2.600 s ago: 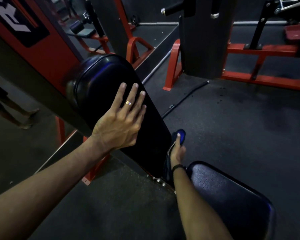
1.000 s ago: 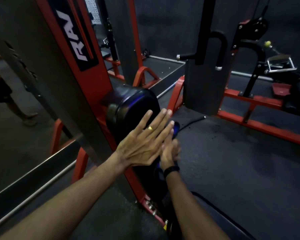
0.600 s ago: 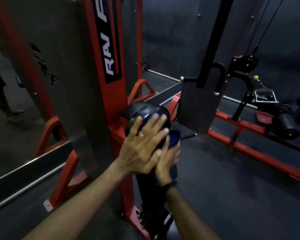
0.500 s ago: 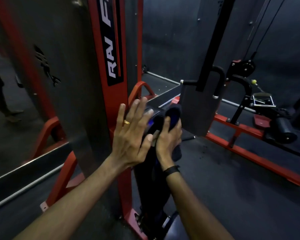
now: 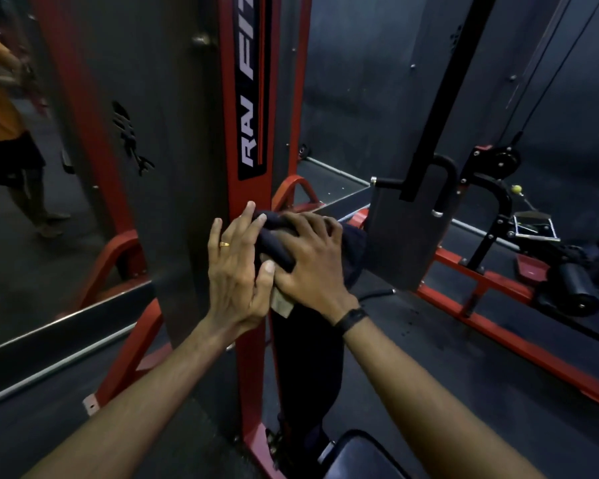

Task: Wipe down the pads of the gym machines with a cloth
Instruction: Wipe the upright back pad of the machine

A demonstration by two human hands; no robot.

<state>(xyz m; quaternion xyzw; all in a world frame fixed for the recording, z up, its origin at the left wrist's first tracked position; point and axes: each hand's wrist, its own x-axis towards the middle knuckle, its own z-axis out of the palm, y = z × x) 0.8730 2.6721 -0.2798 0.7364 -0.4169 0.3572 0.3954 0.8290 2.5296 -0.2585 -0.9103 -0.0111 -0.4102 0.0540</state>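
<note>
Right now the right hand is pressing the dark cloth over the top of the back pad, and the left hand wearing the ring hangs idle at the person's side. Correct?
Not quite. The head view shows the left hand, ring on, raised against the back pad beside the right hand, not hanging at the person's side. The rest holds: the right hand presses the dark cloth over the pad's top.

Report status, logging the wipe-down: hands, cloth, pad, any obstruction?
Right hand gripping dark cloth on top of back pad. Left hand flat against pad's side, fingers straight. Red upright close behind; nothing blocking.
</note>
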